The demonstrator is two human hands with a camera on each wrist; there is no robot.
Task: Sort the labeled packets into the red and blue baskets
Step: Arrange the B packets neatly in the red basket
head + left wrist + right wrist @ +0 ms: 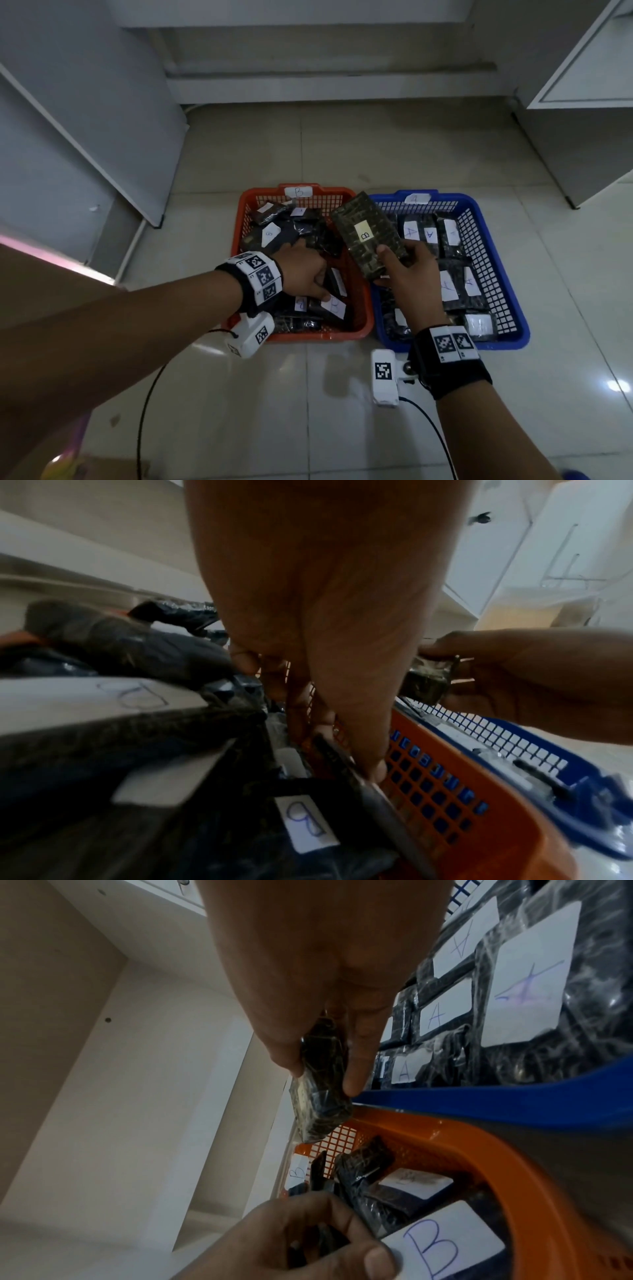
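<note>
Pale floor tiles [342, 411] fill the lower half of the head view, with grey cabinet panels in the upper corners, and on them we have the red basket [236, 236] at centre and the blue basket [513, 318] touching it on its right. Most of the sorting looks done to us: the blue basket holds dark packets with A labels [411, 233] lying flat in rows, while the red one holds a looser heap of packets with B labels [270, 234] (a few labels are too blurred to read). We see no loose packets on the floor.

Our right hand [407, 267] grips a B packet [368, 236] by its lower end, thumb on the face, holding it raised over the seam between the two baskets; it is not yet down in the red one. Our left hand [305, 270] reaches into the red basket at frame centre, fingers curled round the edge of an upright dark packet [334, 282] by the basket's right wall, which we judge needs checking or resettling.
</note>
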